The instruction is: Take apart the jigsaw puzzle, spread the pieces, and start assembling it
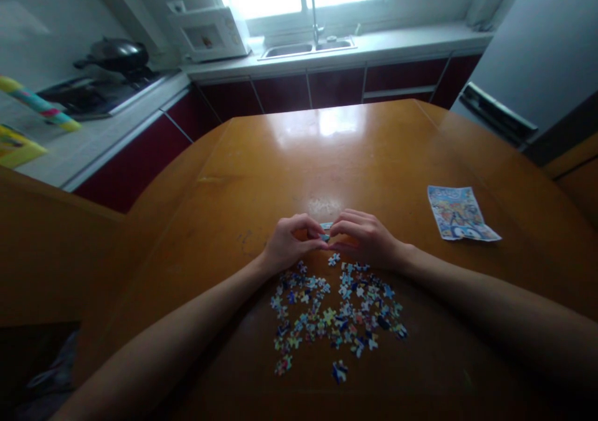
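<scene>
My left hand (293,240) and my right hand (362,237) meet over the table, both closed in a pinch. Between their fingertips is a small light-blue puzzle piece (324,237), mostly covered by the fingers. Just behind it, a pale strip that looks like joined puzzle pieces (326,225) shows between the hands. One loose puzzle piece (334,259) lies right below my hands. Nearer to me, a spread of many loose jigsaw pieces (329,317) in blue, white, yellow and dark colours covers the wood.
A creased picture sheet (460,214) lies on the wooden table (280,165) to the right. Beyond the table stand a counter with a sink (308,48), a microwave (210,35) and a dark pan (116,55) on the stove. A fridge (537,47) is at the right.
</scene>
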The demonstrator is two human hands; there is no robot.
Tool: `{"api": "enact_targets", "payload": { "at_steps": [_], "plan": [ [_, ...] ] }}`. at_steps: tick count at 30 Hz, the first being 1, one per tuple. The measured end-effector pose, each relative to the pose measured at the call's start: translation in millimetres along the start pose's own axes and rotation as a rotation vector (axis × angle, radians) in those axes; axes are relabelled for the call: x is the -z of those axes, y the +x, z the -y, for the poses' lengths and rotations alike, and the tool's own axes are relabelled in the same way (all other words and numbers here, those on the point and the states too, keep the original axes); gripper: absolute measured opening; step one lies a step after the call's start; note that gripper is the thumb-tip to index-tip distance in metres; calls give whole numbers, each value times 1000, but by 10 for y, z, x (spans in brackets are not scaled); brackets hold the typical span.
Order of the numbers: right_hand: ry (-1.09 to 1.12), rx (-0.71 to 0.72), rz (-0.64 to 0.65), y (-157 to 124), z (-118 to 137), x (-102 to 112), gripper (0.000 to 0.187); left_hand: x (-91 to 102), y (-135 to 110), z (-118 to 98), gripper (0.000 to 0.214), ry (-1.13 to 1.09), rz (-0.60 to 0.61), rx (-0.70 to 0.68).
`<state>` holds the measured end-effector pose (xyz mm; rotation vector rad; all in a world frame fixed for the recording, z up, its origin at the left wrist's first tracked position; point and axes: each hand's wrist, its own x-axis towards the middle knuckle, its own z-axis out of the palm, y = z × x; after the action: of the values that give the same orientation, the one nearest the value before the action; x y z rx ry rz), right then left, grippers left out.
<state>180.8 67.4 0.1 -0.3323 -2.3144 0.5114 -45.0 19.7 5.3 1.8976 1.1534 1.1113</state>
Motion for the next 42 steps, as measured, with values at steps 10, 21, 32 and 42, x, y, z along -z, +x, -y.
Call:
{"api": "enact_targets", "payload": {
  "at_steps": [10,21,32,42],
  "plan": [
    [-24,27,-31,10,4,28,6,27,13,-22,22,7,72,-90],
    [-7,3,-41,-27,-78,100,5,-9,35,-68,13,156,28,-195],
    [46,39,6,3,-25,121,8,-10,39,-77,10,191,44,-173],
    [47,29,-78,5,-46,191,10,0,34,-56,13,198,48,-166]
  ]
}}
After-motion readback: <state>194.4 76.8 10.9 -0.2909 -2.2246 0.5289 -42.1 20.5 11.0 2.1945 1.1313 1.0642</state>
